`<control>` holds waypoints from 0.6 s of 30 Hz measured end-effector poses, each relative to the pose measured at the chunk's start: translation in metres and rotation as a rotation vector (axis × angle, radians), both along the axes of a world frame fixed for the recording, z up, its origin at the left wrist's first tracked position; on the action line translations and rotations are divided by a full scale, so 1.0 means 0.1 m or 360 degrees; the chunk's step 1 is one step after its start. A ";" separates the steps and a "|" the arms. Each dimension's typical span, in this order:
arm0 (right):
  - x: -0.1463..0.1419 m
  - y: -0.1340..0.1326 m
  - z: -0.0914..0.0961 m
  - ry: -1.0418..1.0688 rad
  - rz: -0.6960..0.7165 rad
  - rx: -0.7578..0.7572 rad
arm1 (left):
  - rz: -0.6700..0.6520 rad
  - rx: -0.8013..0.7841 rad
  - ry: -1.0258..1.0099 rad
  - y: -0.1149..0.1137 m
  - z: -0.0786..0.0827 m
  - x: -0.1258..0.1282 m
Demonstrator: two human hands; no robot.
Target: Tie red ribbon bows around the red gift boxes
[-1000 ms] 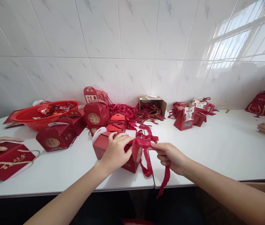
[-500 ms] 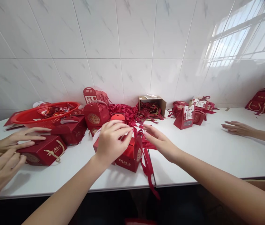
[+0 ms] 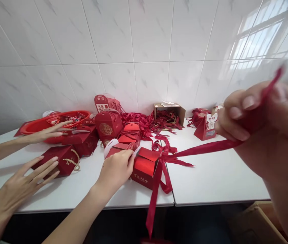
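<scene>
My left hand (image 3: 117,167) grips the top flap of a red gift box (image 3: 146,169) at the front of the table, fingers closed over the flap. Gold characters mark the box's front. At the box's right end a dark red ribbon (image 3: 199,149) is attached or tucked, with loose tails hanging past the table edge. My right hand (image 3: 258,115), raised close to the camera and partly blurred, is closed on that ribbon and stretches it out to the right. Behind the held box sits another bright red box (image 3: 130,133) with a braided cord.
At left, a co-worker's hand (image 3: 35,176) touches a dark red box (image 3: 62,157); the other reaches over a red basket (image 3: 32,127) of wrapped sweets. Red boxes (image 3: 108,123), a ribbon heap (image 3: 138,118) and an open carton (image 3: 183,113) line the wall. Another carton (image 3: 261,217) stands below.
My right hand has moved up and right from the box, pulling the ribbon taut. My left hand has closed on the box flap. One co-worker hand has reached to the basket.
</scene>
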State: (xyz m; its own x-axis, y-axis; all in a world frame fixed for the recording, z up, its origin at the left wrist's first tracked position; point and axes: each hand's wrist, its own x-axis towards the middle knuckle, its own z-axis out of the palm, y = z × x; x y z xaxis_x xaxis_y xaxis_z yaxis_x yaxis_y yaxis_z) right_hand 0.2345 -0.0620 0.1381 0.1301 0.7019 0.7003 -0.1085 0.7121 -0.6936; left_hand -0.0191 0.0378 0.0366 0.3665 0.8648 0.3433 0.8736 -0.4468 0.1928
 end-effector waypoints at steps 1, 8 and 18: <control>0.00 0.03 -0.06 -0.0030 -0.0068 -0.0095 | -0.0009 -0.0030 -0.0147 -0.01 -0.02 0.00; -0.31 0.54 -0.80 -0.1032 -0.0071 -0.0605 | -0.0171 -0.0368 -0.1262 -0.29 -0.23 0.14; -0.65 0.70 -1.07 -0.1604 -0.0035 -0.0824 | -0.0308 -0.0484 -0.1368 -0.42 -0.41 0.20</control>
